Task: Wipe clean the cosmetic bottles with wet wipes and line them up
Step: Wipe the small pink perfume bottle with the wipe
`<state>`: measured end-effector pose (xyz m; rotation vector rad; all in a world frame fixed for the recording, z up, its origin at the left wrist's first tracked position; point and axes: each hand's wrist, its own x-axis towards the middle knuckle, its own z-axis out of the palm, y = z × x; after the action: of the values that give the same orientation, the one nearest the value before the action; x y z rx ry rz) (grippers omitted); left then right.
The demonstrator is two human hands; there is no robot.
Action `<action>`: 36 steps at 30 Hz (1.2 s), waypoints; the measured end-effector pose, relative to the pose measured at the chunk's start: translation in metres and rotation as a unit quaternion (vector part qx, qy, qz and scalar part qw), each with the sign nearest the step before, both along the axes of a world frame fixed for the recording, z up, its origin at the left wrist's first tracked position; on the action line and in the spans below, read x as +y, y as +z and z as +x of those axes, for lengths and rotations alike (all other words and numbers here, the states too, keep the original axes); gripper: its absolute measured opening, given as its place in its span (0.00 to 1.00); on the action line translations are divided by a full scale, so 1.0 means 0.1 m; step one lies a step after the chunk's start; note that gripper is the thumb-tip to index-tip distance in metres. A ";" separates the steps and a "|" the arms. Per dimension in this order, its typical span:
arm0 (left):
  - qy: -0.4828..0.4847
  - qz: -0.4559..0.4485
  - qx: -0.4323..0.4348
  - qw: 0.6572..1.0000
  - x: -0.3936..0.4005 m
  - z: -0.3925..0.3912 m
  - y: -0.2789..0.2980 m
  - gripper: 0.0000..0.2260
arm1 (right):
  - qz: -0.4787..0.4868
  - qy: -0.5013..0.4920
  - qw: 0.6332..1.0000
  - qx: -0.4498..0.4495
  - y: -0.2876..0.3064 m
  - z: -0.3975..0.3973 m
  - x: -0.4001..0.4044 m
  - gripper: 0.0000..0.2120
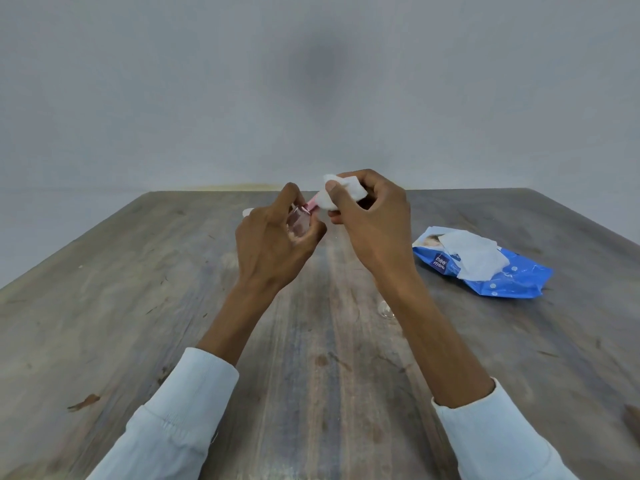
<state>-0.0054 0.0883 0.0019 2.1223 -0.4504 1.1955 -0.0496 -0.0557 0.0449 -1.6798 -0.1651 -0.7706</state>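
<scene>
Two hands raised over a grey, weathered wood-grain desk [138,306], its planks streaked brown and scuffed; plain pale grey wall [311,81] behind, meeting the desk's far edge.

Left hand [273,237] curled round a small clear glass cosmetic bottle [298,225] with pink content, held tilted above the desk's middle, its pink neck end pointing up and right. Thumb lies along the bottle's near side, fingers wrap the far side. Right hand [367,220] pinches a folded white wet wipe [341,194], soft and crumpled, thumb pressed on its front; the wipe touches the bottle's pink top end.

Both forearms bare, pale blue cloth sleeves [180,417] pushed back from the wrists.

On the desk to the right, well apart from the hands: a blue plastic wet-wipe pack [509,282], crinkled and lying flat, with one white sheet [474,258] drawn out and draped over its top. Small clear round object [386,310] rests on the desk just beside the right forearm; cannot tell what it is. A bit of something white [247,212] shows behind the left hand, mostly hidden.
</scene>
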 end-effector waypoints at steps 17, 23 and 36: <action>-0.216 -0.246 0.121 0.937 0.25 0.03 0.18 0.04 | -0.272 -0.072 0.953 -0.113 -0.17 0.10 0.07 0.06; -0.375 -0.198 0.237 0.874 0.25 0.00 0.20 0.03 | -0.126 -0.101 0.976 -0.144 -0.05 0.02 0.04 0.07; -0.283 -0.227 0.300 0.882 -0.04 0.11 0.01 0.11 | -0.151 -0.051 0.979 -0.127 -0.02 0.02 0.02 0.06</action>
<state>0.0055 0.0839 0.0027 1.6543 -0.4065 0.2409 -0.0474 -0.0537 0.0433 -1.8815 -0.3918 -1.0805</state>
